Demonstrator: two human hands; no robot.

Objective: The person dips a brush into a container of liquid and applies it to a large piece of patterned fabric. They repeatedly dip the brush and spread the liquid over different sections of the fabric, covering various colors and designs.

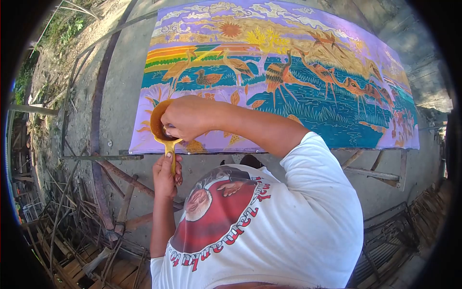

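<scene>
Grip: left hand (161, 181) closed round the handle of a yellow dipper (155, 126), thumb along the top; right hand (190, 115) curled at its bowl, some fingers inside — whether they pinch anything, cannot tell. Location: near left edge of a painted cloth (313, 115). Apparent step: handwork inside the bowl — seemingly calling for a steady, level handle. Pose: right forearm across the cloth's near side, left forearm pointing forward.

White short-sleeved T-shirt (308, 212) with red-and-black print, dark lettering.

Bright daylight, patchy shadows, strong fisheye bending, black rounded edges.
</scene>
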